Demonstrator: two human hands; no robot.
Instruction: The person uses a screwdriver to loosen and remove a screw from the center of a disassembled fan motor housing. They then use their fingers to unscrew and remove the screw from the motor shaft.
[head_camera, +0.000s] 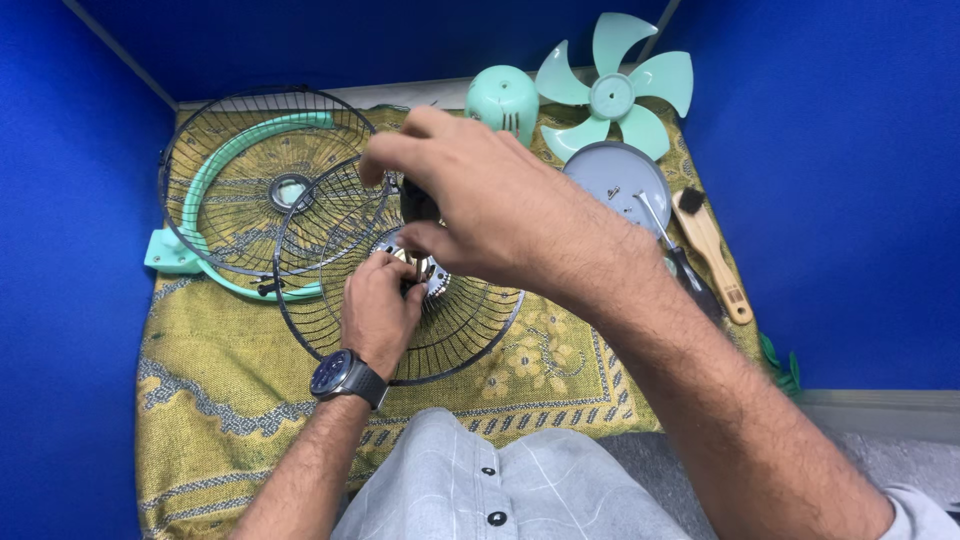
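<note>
My left hand (378, 308) was closed at the silver hub (432, 276) in the middle of the near wire fan guard (455, 325), fingertips pinched on something small there that I could not make out. That guard lay flat on the yellow patterned cloth (230, 380), its rim overlapping the second guard (235, 165) with the mint ring (215, 160) to the left. My right hand (490, 205) was above the hub, fingers curled round a dark, upright part (415, 205) standing on it; whether this was a tool or a motor piece I could not tell.

The risk, as I judged it, was the small piece slipping from my left fingers and dropping through the wires into the cloth's busy pattern, where it would be hard to find. A twist from my right hand could also have skated the loose guard against its neighbour.

Further right lay the mint motor cover (502, 100), fan blade (615, 95), grey round plate (615, 180), screwdriver (665, 240) and wooden brush (712, 250), well apart from both hands.
</note>
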